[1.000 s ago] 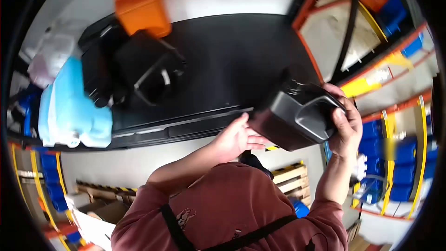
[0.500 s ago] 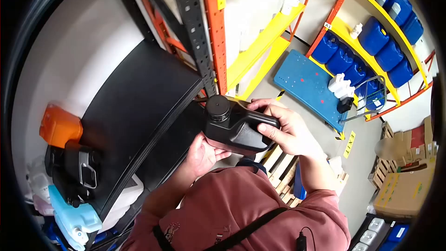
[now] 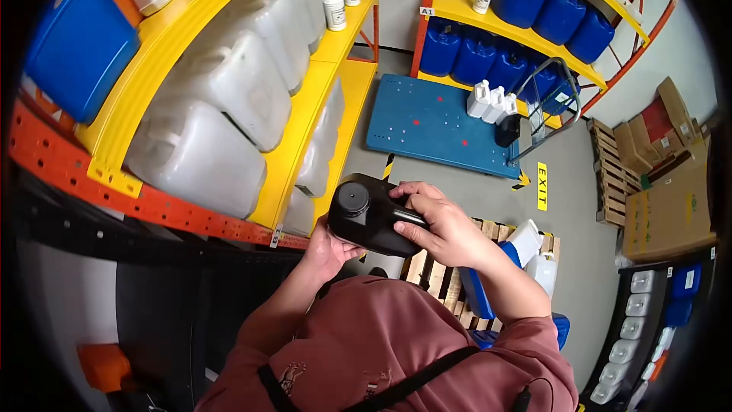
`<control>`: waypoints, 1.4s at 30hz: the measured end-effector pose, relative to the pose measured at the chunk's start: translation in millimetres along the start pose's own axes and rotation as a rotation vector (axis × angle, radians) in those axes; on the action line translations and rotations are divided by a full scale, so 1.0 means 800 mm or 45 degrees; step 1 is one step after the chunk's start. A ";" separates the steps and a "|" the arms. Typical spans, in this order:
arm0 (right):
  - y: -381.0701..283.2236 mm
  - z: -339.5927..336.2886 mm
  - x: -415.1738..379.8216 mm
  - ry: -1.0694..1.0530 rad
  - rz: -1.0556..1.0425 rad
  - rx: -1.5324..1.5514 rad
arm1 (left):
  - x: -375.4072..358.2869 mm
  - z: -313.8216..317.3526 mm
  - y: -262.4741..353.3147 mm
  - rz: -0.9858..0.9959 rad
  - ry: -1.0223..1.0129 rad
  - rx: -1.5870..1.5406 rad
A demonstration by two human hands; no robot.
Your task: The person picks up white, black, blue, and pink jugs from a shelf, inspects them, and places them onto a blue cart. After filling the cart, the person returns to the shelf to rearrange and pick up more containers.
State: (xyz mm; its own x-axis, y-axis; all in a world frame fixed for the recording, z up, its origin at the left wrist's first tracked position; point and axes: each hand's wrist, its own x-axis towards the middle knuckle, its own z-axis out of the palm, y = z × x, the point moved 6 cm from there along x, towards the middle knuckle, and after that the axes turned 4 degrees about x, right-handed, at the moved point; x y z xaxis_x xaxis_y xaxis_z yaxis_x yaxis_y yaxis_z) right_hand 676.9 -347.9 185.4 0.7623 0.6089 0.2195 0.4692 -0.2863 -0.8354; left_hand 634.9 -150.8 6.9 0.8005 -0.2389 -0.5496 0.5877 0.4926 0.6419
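The person holds a black jug [image 3: 371,216] in both hands, just above their chest and over the near end of a wooden pallet [image 3: 438,271]. The jug lies tilted on its side, its round black cap [image 3: 352,200] facing up towards the camera. The right hand [image 3: 442,225] wraps over the jug's handle side, fingers [image 3: 408,200] curled closed around it and thumb pressed against the body. The left hand [image 3: 329,248] cups the jug from below; only its palm and the base of the fingers show, so I cannot tell how tightly they close, though they lie against the jug's underside.

Taking the jug as the mark: to its left, close by, runs a yellow shelf [image 3: 305,122] on an orange frame, loaded with big translucent white canisters [image 3: 221,107]. Beyond the jug, well apart on the grey floor, stands a blue platform cart [image 3: 435,126] carrying three small white bottles [image 3: 492,99] and one black jug at its far right corner. Behind the cart, a second yellow rack holds blue canisters [image 3: 526,0]. To the jug's right, just past the pallet, sit a white canister [image 3: 526,240] and a blue one. Farther right are flattened cardboard boxes [image 3: 671,206].
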 end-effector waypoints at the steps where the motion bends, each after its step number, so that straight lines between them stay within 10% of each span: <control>1: 0.014 -0.011 0.000 0.020 0.032 0.003 | 0.020 0.011 0.003 -0.045 0.012 0.001; 26: 0.366 -0.330 0.147 0.536 0.904 -0.247 | 0.626 0.243 0.166 -0.640 -0.422 0.861; 42: 0.803 -0.531 0.111 0.486 0.851 -0.129 | 0.939 0.453 0.024 -0.744 0.058 0.545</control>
State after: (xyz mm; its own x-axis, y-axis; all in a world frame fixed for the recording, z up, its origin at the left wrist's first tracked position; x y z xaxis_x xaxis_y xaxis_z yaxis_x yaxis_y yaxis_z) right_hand 1235.4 -791.7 -117.7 0.9899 -0.0092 -0.1412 -0.1202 -0.5807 -0.8052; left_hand 1290.6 -624.1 -199.8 0.3411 -0.3229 -0.8828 0.9200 -0.0781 0.3841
